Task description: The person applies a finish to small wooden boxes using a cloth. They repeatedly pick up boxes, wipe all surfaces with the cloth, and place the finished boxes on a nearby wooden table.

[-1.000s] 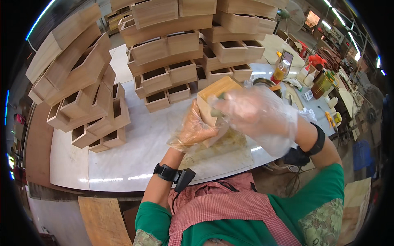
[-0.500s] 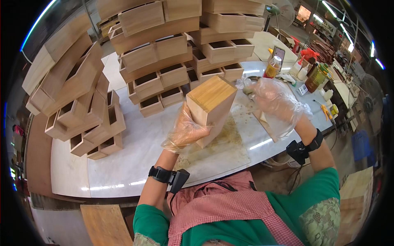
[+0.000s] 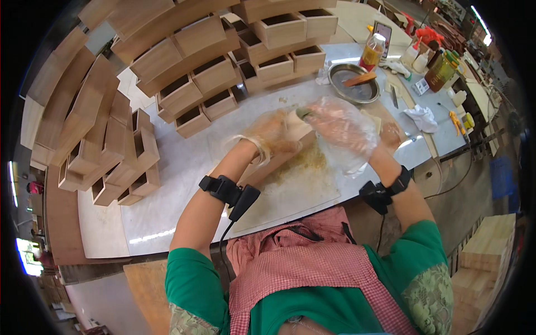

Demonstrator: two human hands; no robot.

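Note:
Both my hands wear thin clear plastic gloves. With my left hand [image 3: 272, 135], fingers curled around it, I hold a pale wooden drawer [image 3: 273, 166] tilted low over the near part of the table. My right hand [image 3: 341, 124] is closed at the far end of that drawer, pressing a small dark greenish pad [image 3: 303, 113] against it. Most of the pad lies hidden under the fingers, and motion blurs this hand. Beyond it stands a round metal pan [image 3: 375, 99] with a wooden-handled brush [image 3: 360, 79] lying in it.
Tall stacks of wooden drawers [image 3: 212, 75] stand at the back and left [image 3: 103, 134]. At the right are a bottle of yellow-red liquid [image 3: 372, 54], a phone [image 3: 382, 34], a green-brown jug [image 3: 441, 71], a white cloth [image 3: 422, 118] and orange-handled pliers [image 3: 458, 123]. A stained patch [image 3: 304, 164] marks the tabletop.
My right hand has moved from the pan to the drawer's end, uncovering the pan. The drawer has been tipped from upright and lowered. The whole view has shifted and turned a little.

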